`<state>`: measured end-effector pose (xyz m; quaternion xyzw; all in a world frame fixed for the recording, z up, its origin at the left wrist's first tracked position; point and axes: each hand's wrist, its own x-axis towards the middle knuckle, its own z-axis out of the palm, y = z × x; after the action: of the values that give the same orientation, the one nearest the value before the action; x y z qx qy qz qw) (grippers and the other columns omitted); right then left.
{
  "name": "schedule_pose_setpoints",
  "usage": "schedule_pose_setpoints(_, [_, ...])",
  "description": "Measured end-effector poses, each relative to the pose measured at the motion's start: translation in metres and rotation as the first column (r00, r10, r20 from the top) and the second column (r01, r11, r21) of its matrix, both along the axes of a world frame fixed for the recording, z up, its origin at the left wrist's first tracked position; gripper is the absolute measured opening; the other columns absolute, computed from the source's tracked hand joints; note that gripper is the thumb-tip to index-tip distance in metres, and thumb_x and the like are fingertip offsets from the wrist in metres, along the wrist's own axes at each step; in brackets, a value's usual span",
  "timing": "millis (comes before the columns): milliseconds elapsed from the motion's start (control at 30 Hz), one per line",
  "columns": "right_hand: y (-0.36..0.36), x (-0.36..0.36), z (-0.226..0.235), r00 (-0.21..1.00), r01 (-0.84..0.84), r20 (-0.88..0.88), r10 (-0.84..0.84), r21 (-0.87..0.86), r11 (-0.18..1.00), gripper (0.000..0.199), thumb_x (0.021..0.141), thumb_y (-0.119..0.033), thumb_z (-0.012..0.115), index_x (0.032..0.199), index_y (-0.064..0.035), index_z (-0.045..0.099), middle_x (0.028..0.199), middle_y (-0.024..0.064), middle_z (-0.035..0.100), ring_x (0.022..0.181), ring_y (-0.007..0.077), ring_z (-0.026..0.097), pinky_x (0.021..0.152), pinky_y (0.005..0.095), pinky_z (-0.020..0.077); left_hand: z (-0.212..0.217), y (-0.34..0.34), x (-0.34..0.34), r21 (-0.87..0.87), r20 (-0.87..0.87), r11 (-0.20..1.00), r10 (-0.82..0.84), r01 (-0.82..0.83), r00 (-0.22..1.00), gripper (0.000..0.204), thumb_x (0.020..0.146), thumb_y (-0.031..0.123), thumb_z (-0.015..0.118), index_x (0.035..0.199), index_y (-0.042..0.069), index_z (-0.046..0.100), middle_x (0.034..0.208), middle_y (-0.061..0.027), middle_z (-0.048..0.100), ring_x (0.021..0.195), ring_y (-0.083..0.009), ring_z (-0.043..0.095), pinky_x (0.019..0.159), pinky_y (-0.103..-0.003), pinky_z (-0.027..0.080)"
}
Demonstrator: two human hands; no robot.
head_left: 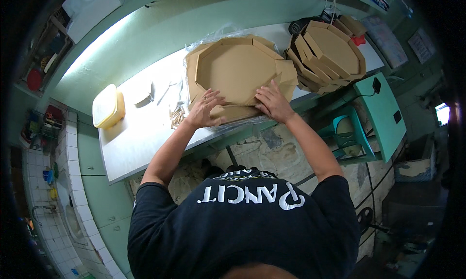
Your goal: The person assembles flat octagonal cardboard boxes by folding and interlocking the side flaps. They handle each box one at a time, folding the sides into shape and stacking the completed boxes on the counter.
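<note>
A large octagonal brown cardboard tray [233, 68] lies on the white table in front of me, its far and left walls raised. My left hand [206, 109] is at the tray's near left corner, fingers spread and thumb apart over the near flap [235, 113]. At the near right corner, my right hand [274, 102] has its fingers bent over the cardboard edge, closed on it. Next to those fingers a folded side flap [284, 73] sticks out. Clear plastic film [218, 35] shows behind and under the tray.
More octagonal cardboard trays [335, 48] are stacked at the table's right end. Left of my work are small tan rolled pieces [177, 117], a small white container [141, 95] and a yellow lidded tub [108, 106]. A green chair [347, 138] stands to the right.
</note>
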<state>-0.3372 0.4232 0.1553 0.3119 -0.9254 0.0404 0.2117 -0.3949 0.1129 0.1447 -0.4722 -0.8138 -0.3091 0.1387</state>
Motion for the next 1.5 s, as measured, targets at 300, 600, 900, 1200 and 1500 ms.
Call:
schedule_pose_setpoints(300, [-0.016,-0.019,0.013,0.948,0.207,0.299,-0.109,-0.321,0.924,0.033,0.092,-0.041,0.056,0.107,-0.0121,0.062,0.094,0.0053,0.059,0.098,0.0242,0.056,0.101,0.0433,0.0337,-0.001,0.023,-0.017,0.042,0.422,0.968,0.207,-0.247,0.883,0.022,0.087,0.023,0.065,0.101,0.007,0.065,0.087,-0.0099,0.064,0.098,-0.0244,0.06,0.107,-0.046,0.032])
schedule_pose_setpoints(600, [-0.021,-0.012,-0.004,0.988,0.001,0.156,0.014,-0.094,0.996,0.018,0.074,-0.013,0.064,0.091,-0.006,0.062,0.095,0.0105,0.054,0.099,0.029,0.053,0.09,0.0428,0.0395,-0.001,0.03,0.002,-0.252,-0.063,0.944,0.205,-0.214,0.977,0.022,0.083,0.033,0.069,0.095,0.015,0.072,0.098,0.0,0.062,0.113,-0.0205,0.051,0.11,-0.053,0.022])
schedule_pose_setpoints(900, [-0.057,-0.021,0.041,0.946,-0.014,-0.324,-0.007,-0.064,0.998,0.015,0.066,-0.01,0.066,0.08,-0.0102,0.062,0.086,0.0041,0.056,0.089,0.0227,0.053,0.092,0.041,0.0386,0.036,0.015,0.013,0.299,-0.229,0.866,0.472,-0.4,0.851,0.025,0.073,0.029,0.078,0.089,0.012,0.069,0.085,-0.0035,0.059,0.103,-0.0225,0.052,0.101,-0.047,0.031])
schedule_pose_setpoints(1200, [-0.116,0.006,0.079,0.915,-0.031,-0.403,-0.011,-0.096,0.995,0.027,0.074,-0.019,0.067,0.1,-0.0149,0.066,0.094,0.0018,0.057,0.095,0.0196,0.054,0.093,0.0448,0.0359,0.04,0.049,0.025,0.603,0.753,0.232,-0.482,-0.763,0.448,0.03,0.092,0.017,0.06,0.116,0.001,0.051,0.109,-0.0143,0.06,0.094,-0.0284,0.064,0.079,-0.041,0.058])
schedule_pose_setpoints(1500, [-0.002,0.081,0.169,0.984,0.125,0.04,-0.172,-0.844,0.522,0.072,0.083,-0.044,0.07,0.136,-0.0008,0.048,0.13,0.0124,0.053,0.12,0.0245,0.049,0.106,0.0374,0.0309,0.038,-0.011,0.0,0.528,0.839,0.599,-0.256,-0.602,0.48,0.033,0.095,0.014,0.056,0.124,0.001,0.05,0.116,-0.0111,0.059,0.102,-0.0226,0.062,0.084,-0.042,0.056])
